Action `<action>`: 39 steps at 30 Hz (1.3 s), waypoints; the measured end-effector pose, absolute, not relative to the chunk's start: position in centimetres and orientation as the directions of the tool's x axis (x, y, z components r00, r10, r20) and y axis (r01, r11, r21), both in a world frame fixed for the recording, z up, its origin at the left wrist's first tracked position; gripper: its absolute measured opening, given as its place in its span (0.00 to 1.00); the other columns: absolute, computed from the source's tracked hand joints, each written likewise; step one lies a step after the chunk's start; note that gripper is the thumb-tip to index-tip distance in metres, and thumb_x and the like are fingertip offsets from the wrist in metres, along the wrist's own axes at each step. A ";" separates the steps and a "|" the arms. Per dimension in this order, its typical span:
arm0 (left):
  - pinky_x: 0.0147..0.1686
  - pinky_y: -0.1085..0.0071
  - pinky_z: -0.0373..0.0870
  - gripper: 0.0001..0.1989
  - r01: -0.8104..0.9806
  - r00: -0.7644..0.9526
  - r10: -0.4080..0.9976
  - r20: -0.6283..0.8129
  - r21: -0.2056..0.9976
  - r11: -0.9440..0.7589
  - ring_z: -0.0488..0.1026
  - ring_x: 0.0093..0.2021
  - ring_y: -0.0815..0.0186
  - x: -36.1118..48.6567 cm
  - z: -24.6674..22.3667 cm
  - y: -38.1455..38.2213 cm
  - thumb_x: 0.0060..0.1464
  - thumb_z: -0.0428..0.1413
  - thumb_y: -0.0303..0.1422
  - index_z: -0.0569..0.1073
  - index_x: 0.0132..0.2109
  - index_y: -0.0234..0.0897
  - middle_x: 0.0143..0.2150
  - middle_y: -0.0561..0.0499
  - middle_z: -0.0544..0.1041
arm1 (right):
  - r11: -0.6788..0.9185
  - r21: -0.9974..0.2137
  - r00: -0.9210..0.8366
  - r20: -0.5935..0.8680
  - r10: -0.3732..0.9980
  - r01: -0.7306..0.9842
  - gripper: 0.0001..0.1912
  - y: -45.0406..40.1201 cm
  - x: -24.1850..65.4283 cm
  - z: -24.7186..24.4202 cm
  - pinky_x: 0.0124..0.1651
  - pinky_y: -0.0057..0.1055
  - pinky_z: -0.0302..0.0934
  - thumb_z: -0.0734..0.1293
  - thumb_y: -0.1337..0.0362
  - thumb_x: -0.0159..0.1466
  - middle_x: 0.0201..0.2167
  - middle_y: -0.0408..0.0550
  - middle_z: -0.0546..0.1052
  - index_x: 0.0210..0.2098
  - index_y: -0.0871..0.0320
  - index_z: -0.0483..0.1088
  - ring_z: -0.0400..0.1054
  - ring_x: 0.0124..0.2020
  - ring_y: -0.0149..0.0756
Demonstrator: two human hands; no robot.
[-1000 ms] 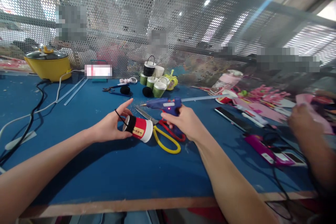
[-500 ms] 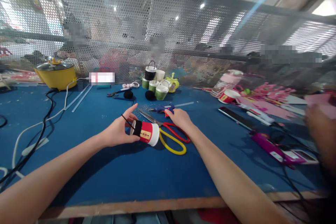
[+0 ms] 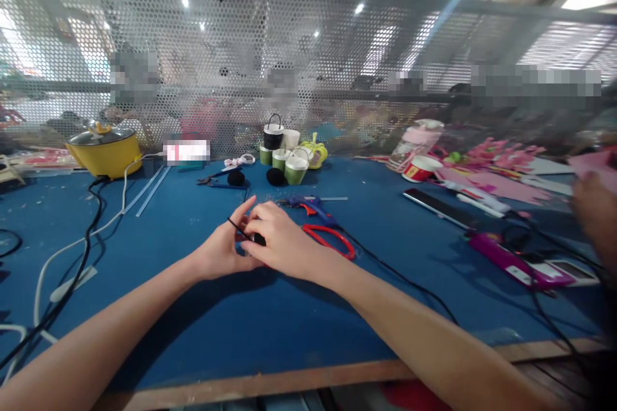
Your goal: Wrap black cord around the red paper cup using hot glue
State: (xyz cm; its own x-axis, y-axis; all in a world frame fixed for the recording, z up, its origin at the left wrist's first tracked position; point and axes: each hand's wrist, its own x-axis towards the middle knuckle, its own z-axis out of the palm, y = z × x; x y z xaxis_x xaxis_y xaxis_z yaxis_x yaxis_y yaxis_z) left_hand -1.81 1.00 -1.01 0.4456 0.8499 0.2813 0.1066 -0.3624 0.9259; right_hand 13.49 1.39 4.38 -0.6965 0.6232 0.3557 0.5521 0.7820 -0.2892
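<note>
Evidently, both hands were together above the middle of the blue surface [image 3: 308,334], with a small cup [image 3: 259,239] between them. The left hand [image 3: 218,250] had its grip around the left end of the cup, index finger raised, a black cord [image 3: 236,226] crossing beside it. The right hand [image 3: 280,239] lay over the cup with bent fingers (it covered most of the cup, so only a dark part showed); whether its grip was pinching anything could not be told.

Just beyond the right hand, a blue hot-glue gun [image 3: 315,207] lay on its side on the surface, and the red scissor handle [image 3: 332,241] showed nearer, beside the wrist. Farther back stood a group of green paper cups [image 3: 295,171], with a black pompom [image 3: 276,176] just beside them. To the left stood a yellow electric pot [image 3: 103,157]; well to the right lay a smartphone [image 3: 436,207].
</note>
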 end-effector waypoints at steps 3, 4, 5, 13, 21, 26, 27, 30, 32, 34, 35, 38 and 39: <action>0.47 0.59 0.69 0.50 0.092 0.450 0.847 0.283 0.929 -0.360 0.70 0.45 0.59 -1.8 -0.8 1.0 0.41 0.62 0.27 0.41 0.66 0.44 0.48 0.45 0.68 | 0.766 -0.382 -0.683 0.355 0.639 0.517 0.08 1.3 13.9 4.9 0.45 0.36 0.59 0.65 0.71 0.60 0.32 0.49 0.72 0.25 0.60 0.72 0.62 0.39 0.36; 0.47 0.58 0.69 0.50 0.093 0.447 0.850 0.279 0.931 -0.354 0.70 0.45 0.59 -1.8 -0.8 1.0 0.41 0.62 0.28 0.42 0.66 0.44 0.48 0.46 0.68 | 0.749 -0.427 -0.664 0.360 0.655 0.507 0.08 1.3 14.3 5.2 0.44 0.35 0.59 0.65 0.70 0.60 0.32 0.48 0.72 0.25 0.59 0.72 0.63 0.38 0.35; 0.48 0.57 0.68 0.50 0.101 0.442 0.855 0.270 0.933 -0.347 0.70 0.45 0.59 -1.8 -0.7 1.0 0.41 0.63 0.28 0.42 0.66 0.44 0.47 0.46 0.67 | 0.725 -0.476 -0.640 0.363 0.677 0.497 0.08 1.2 14.8 5.6 0.42 0.34 0.59 0.65 0.69 0.60 0.31 0.47 0.72 0.25 0.59 0.71 0.63 0.37 0.35; 0.46 0.58 0.69 0.50 0.145 0.447 0.867 0.221 0.938 -0.315 0.68 0.44 0.60 -1.8 -0.6 0.6 0.40 0.63 0.28 0.43 0.65 0.45 0.45 0.48 0.65 | 0.563 -0.693 -0.476 0.347 0.808 0.450 0.10 1.9 17.3 5.7 0.34 0.28 0.56 0.66 0.65 0.58 0.25 0.41 0.68 0.21 0.58 0.66 0.62 0.27 0.29; 0.50 0.56 0.66 0.49 0.144 0.497 0.832 0.247 0.922 -0.360 0.68 0.48 0.58 -1.6 -0.3 0.1 0.42 0.61 0.27 0.43 0.65 0.42 0.48 0.45 0.66 | 0.519 -0.718 -0.432 0.328 0.840 0.464 0.13 2.9 17.0 3.7 0.30 0.27 0.52 0.64 0.62 0.59 0.22 0.39 0.63 0.20 0.58 0.60 0.56 0.25 0.28; 0.54 0.55 0.64 0.48 0.164 0.520 0.799 0.301 0.883 -0.440 0.67 0.52 0.56 -1.6 -0.3 -0.1 0.43 0.60 0.26 0.43 0.66 0.44 0.50 0.45 0.68 | 0.450 -0.732 -0.424 0.240 0.873 0.512 0.12 2.9 16.9 3.1 0.28 0.27 0.51 0.63 0.61 0.60 0.20 0.38 0.63 0.23 0.57 0.60 0.56 0.24 0.28; 0.54 0.55 0.64 0.48 0.168 0.528 0.790 0.312 0.873 -0.457 0.67 0.52 0.56 -1.6 -0.3 -0.1 0.44 0.60 0.26 0.43 0.66 0.45 0.51 0.45 0.67 | 0.436 -0.738 -0.427 0.220 0.877 0.515 0.12 2.9 16.9 3.0 0.27 0.27 0.50 0.63 0.61 0.61 0.20 0.38 0.63 0.24 0.57 0.60 0.56 0.23 0.28; 0.56 0.54 0.63 0.47 0.177 0.547 0.767 0.335 0.849 -0.497 0.66 0.54 0.56 -1.8 -0.4 0.0 0.45 0.60 0.25 0.42 0.66 0.46 0.53 0.44 0.66 | 0.419 -0.731 -0.433 0.186 0.882 0.539 0.11 2.7 16.9 2.7 0.27 0.27 0.50 0.61 0.61 0.62 0.20 0.38 0.63 0.25 0.56 0.58 0.57 0.23 0.29; 0.57 0.53 0.61 0.47 0.189 0.558 0.758 0.338 0.837 -0.513 0.65 0.55 0.56 -1.9 -0.5 0.0 0.45 0.60 0.24 0.42 0.66 0.47 0.54 0.44 0.65 | 0.420 -0.711 -0.441 0.172 0.881 0.563 0.11 2.5 17.0 2.6 0.29 0.27 0.52 0.59 0.62 0.63 0.22 0.39 0.65 0.25 0.56 0.57 0.59 0.25 0.30; 0.59 0.52 0.59 0.47 0.204 0.571 0.749 0.335 0.826 -0.525 0.64 0.57 0.55 -2.0 -0.5 0.0 0.46 0.60 0.25 0.42 0.66 0.48 0.55 0.44 0.65 | 0.423 -0.695 -0.453 0.155 0.878 0.582 0.10 2.3 17.0 2.6 0.30 0.28 0.53 0.58 0.62 0.64 0.25 0.41 0.67 0.27 0.56 0.57 0.61 0.27 0.31; 0.59 0.51 0.58 0.47 0.212 0.576 0.746 0.334 0.820 -0.531 0.63 0.57 0.55 -2.1 -0.5 0.0 0.46 0.60 0.25 0.42 0.66 0.48 0.55 0.45 0.65 | 0.426 -0.685 -0.461 0.147 0.875 0.590 0.10 2.2 17.0 2.7 0.31 0.28 0.53 0.57 0.62 0.65 0.26 0.42 0.68 0.27 0.56 0.57 0.62 0.28 0.31; 0.60 0.50 0.57 0.46 0.247 0.581 0.750 0.316 0.810 -0.532 0.61 0.58 0.54 -2.2 -0.2 -0.1 0.46 0.61 0.27 0.43 0.66 0.48 0.56 0.44 0.64 | 0.439 -0.653 -0.468 0.144 0.872 0.618 0.09 2.0 17.0 2.8 0.31 0.29 0.54 0.57 0.63 0.65 0.26 0.43 0.69 0.28 0.56 0.57 0.63 0.28 0.32; 0.60 0.50 0.57 0.47 0.259 0.579 0.756 0.305 0.811 -0.525 0.61 0.59 0.54 -2.2 -0.1 -0.1 0.46 0.62 0.29 0.43 0.66 0.48 0.56 0.44 0.64 | 0.443 -0.644 -0.466 0.148 0.872 0.624 0.09 1.9 16.9 2.8 0.31 0.29 0.53 0.57 0.64 0.65 0.26 0.43 0.69 0.28 0.56 0.56 0.63 0.28 0.32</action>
State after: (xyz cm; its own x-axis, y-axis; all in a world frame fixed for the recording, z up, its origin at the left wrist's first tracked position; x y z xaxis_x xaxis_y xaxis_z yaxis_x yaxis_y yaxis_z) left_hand -2.18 -0.09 -0.09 0.5791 0.7562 0.3046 0.2588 -0.5249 0.8109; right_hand 16.93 1.92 2.84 -0.4657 0.8725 0.1482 0.6243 0.4425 -0.6437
